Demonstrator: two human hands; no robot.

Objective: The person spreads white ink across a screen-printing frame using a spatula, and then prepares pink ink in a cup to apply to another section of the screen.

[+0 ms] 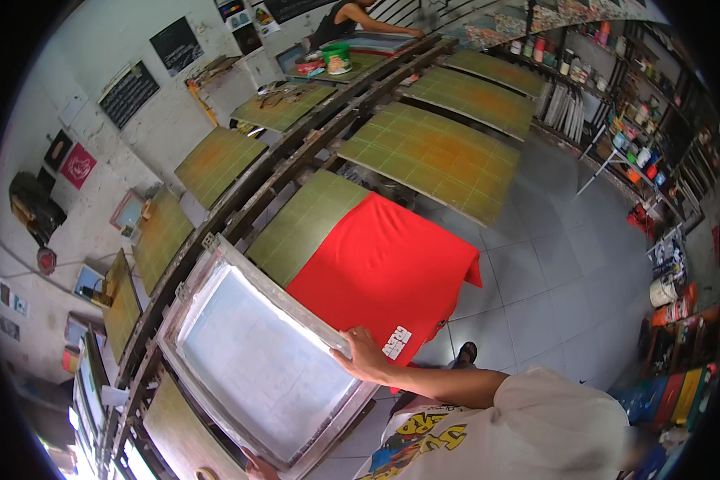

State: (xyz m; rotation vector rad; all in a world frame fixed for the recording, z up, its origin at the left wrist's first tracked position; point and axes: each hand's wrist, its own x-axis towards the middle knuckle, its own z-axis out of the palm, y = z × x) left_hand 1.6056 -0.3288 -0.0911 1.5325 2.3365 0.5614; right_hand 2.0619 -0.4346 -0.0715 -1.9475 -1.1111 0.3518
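Observation:
A silk-screen frame [258, 352] with a worn whitish rim and pale blue mesh lies slanted across the lower middle, its far edge by the metal clamps on the rail. My right hand [364, 356] grips its right side near the corner, fingers curled over the rim. At the bottom edge of the view my left hand [258, 466] is on the frame's near side, only partly visible. Just beyond the frame, a red cloth [384, 268] drapes over a greenish printing board [308, 216]; small white print marks show near its lower edge, close to my right hand.
Several green-orange boards [436, 156] line both sides of a long dark rail [248, 204]. Another person [350, 20] works at the far end, near a green bucket [336, 58]. Shelves with bottles [572, 68] stand along the right; grey floor tiles [552, 264] lie before them.

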